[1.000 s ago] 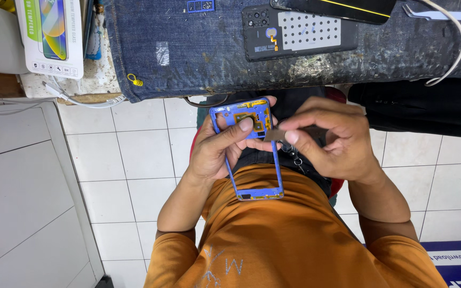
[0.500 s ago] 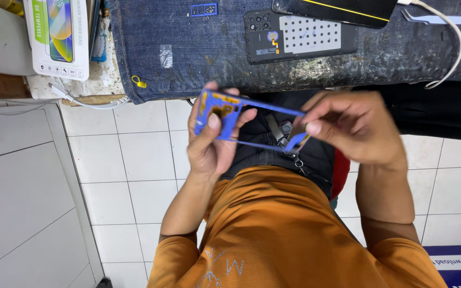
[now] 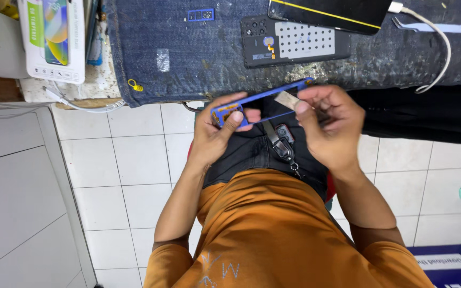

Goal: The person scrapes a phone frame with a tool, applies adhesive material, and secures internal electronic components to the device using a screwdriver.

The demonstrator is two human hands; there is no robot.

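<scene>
Now the blue phone frame [image 3: 260,101] lies turned flat, edge-on — left hand [image 3: 217,133] grips its corner, right hand [image 3: 329,120] pinches a small pale strip [image 3: 285,100].

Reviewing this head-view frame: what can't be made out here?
- Small pale piece at the right hand: blurred, its kind unclear.
- Blue phone frame: the part under the left hand is covered by the fingers.
- Dark phone on the bench: cut off by the top edge.
- Blue box: cut off by the bottom edge.
</scene>
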